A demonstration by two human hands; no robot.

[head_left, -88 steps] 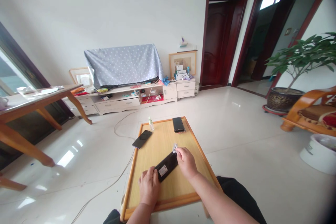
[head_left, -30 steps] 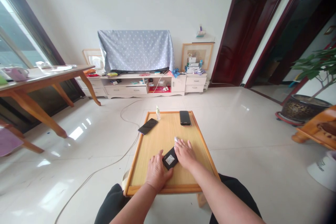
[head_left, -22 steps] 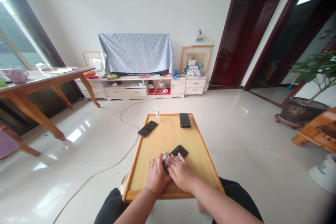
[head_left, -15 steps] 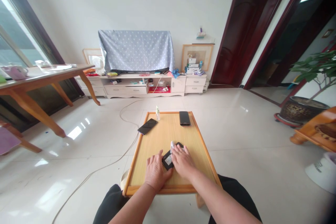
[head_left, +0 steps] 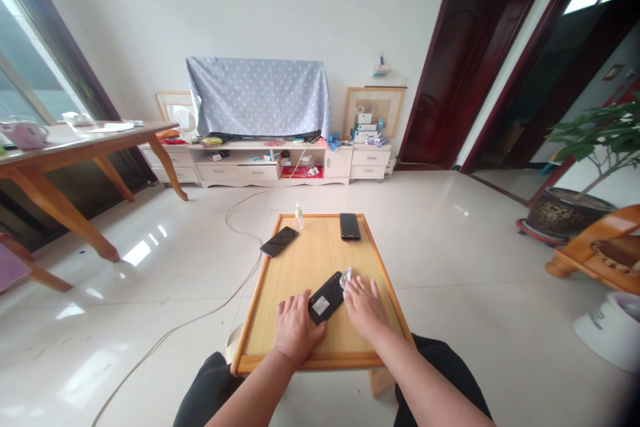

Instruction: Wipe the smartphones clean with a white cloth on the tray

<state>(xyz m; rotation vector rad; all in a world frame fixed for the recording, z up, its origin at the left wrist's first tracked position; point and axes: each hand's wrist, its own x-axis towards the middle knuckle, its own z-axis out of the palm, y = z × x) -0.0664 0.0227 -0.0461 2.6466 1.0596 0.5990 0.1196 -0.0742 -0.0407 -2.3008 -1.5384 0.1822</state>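
A black phone (head_left: 326,297) with a white label lies back up on the small wooden table (head_left: 300,267). My left hand (head_left: 294,328) rests flat at the phone's near end, fingers spread, steadying it. My right hand (head_left: 365,307) is beside the phone's far right end, its fingertips pinched on a small whitish wipe (head_left: 346,277) pressed at the phone's corner.
Two more dark phones (head_left: 279,241) (head_left: 350,227) and a small clear bottle (head_left: 299,216) lie at the table's far edge. A white cable (head_left: 200,320) runs over the tiled floor. Left stands a wooden table (head_left: 75,160), ahead a TV cabinet (head_left: 260,163), right a potted plant (head_left: 575,207).
My right hand has slid the wipe back and forth along the phone; it now sits at the far right end, off the phone's middle. The left hand kept its place.
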